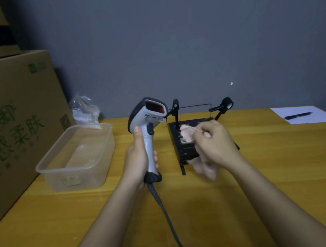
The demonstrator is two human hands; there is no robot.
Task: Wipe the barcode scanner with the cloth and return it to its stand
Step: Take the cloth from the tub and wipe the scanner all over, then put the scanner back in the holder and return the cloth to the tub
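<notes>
Grey barcode scanner (149, 123) upright in left hand (140, 158); right hand (215, 142) clutches cloth (188, 135).

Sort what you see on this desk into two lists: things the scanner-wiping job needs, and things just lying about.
Needed for the job:
barcode scanner, in the left hand
cloth, in the right hand
black stand

Just lying about:
clear plastic tub
cardboard box
plastic bag
paper with pen
</notes>
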